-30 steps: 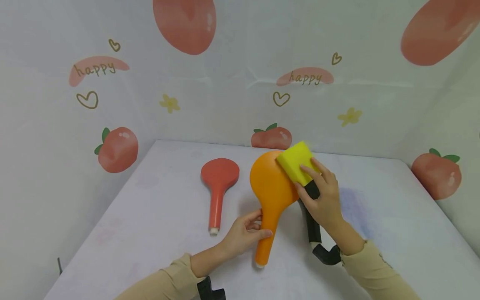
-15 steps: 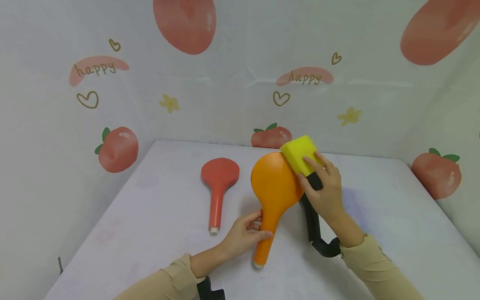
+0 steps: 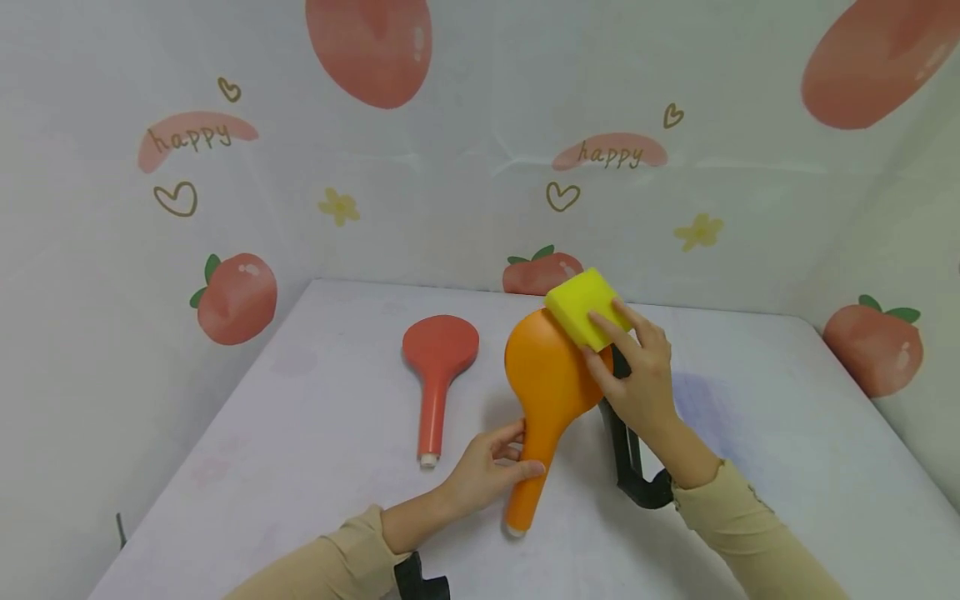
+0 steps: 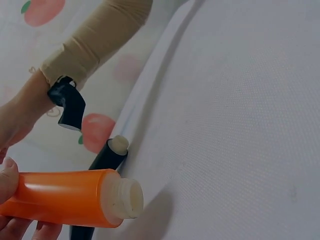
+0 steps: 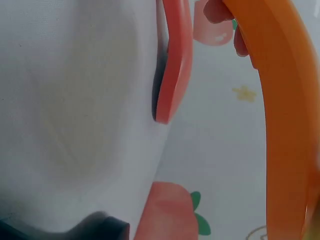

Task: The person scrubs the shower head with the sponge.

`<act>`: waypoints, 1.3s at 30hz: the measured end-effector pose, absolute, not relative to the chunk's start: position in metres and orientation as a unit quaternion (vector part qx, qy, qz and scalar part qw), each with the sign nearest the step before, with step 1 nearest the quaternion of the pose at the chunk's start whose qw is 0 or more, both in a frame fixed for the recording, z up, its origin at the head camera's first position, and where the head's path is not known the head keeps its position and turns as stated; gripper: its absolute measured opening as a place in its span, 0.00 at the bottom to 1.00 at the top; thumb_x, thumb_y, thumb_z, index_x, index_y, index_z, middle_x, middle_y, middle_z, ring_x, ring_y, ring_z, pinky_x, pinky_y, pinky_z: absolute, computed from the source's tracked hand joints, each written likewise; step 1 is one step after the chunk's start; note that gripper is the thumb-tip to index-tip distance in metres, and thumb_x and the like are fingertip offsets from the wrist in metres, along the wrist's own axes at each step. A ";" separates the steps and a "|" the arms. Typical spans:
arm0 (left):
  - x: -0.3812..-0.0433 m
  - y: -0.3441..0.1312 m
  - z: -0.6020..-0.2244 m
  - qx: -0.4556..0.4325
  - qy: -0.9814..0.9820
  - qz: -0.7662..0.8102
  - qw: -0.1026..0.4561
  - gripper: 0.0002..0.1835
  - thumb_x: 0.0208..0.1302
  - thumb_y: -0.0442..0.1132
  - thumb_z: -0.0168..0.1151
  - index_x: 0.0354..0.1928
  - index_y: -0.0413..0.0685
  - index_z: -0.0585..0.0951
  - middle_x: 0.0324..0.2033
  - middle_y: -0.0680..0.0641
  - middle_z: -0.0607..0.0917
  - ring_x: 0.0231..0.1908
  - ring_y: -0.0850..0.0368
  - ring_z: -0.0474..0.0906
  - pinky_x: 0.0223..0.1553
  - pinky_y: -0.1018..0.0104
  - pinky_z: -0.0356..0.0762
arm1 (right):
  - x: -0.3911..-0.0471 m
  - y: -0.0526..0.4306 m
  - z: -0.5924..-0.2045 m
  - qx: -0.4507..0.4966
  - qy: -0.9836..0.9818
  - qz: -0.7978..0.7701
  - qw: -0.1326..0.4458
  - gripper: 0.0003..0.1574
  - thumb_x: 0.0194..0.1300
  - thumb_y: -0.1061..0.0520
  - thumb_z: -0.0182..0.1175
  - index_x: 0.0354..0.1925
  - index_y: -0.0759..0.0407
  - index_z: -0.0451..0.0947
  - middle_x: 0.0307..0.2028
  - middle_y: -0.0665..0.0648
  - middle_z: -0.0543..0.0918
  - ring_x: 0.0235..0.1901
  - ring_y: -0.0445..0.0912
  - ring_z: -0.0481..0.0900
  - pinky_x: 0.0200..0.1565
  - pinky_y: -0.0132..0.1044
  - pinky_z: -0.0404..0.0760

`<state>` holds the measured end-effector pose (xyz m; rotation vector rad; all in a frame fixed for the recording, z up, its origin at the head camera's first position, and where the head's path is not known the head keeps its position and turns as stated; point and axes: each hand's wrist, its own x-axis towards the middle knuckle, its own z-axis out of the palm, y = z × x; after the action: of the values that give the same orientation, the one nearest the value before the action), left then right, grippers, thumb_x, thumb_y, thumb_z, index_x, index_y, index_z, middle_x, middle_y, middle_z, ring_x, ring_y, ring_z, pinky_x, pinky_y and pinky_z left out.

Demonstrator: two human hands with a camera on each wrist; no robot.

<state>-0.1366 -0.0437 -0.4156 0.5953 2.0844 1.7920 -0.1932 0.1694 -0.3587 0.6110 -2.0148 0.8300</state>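
Gripping orange paddle, left fingers; pinching yellow sponge, right fingers; black handle part-hidden.

passage: between red paddle and orange paddle | blocks: left hand nearside, black handle right

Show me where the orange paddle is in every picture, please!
Head view: the orange paddle is just right of the middle, its handle pointing down.
Left wrist view: only its handle shows, at the lower left.
Right wrist view: the orange paddle runs down the right side.
Shared landmark: the left hand, its fingers on the handle in all three.
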 end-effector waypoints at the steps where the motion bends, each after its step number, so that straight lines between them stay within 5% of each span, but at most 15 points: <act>1: -0.136 -0.044 -0.415 0.213 0.730 0.628 0.162 0.31 0.61 0.41 0.62 0.65 0.39 0.66 0.50 0.37 0.78 0.39 0.57 0.78 0.43 0.78 0.76 | -0.193 0.169 -0.359 0.245 -0.806 0.335 0.423 0.31 0.65 0.37 0.51 0.49 0.61 0.79 0.56 0.70 0.73 0.47 0.65 0.67 0.43 0.50 0.60; 12: -0.138 -0.043 -0.419 0.230 0.728 0.629 0.146 0.30 0.61 0.40 0.62 0.64 0.39 0.67 0.48 0.37 0.78 0.38 0.59 0.79 0.42 0.76 0.78 | -0.173 0.148 -0.366 0.415 -0.777 0.233 0.412 0.22 0.69 0.43 0.48 0.46 0.54 0.80 0.52 0.65 0.76 0.47 0.61 0.69 0.43 0.51 0.64; 21: -0.138 -0.044 -0.418 0.213 0.734 0.624 0.160 0.32 0.61 0.43 0.62 0.65 0.42 0.66 0.50 0.40 0.78 0.40 0.58 0.77 0.44 0.78 0.76 | -0.176 0.160 -0.358 0.297 -0.807 0.304 0.410 0.27 0.67 0.40 0.49 0.48 0.58 0.80 0.55 0.68 0.74 0.48 0.62 0.66 0.47 0.53 0.63; 31: -0.140 -0.044 -0.418 0.251 0.730 0.624 0.124 0.23 0.63 0.39 0.59 0.60 0.43 0.69 0.52 0.41 0.78 0.49 0.51 0.75 0.49 0.74 0.76 | -0.157 0.146 -0.378 0.446 -0.790 0.193 0.374 0.18 0.66 0.43 0.55 0.48 0.49 0.80 0.54 0.60 0.76 0.50 0.58 0.68 0.46 0.49 0.66; 39: -0.143 -0.048 -0.425 0.226 0.727 0.635 0.131 0.30 0.62 0.40 0.61 0.65 0.43 0.67 0.49 0.39 0.78 0.39 0.61 0.79 0.45 0.75 0.78 | -0.165 0.160 -0.371 0.382 -0.786 0.245 0.420 0.22 0.68 0.44 0.49 0.45 0.57 0.81 0.52 0.67 0.76 0.47 0.61 0.70 0.46 0.53 0.65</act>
<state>-0.1426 -0.0477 -0.4248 0.6558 2.1119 1.8431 -0.1654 0.1597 -0.3706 0.9582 -1.9691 0.6153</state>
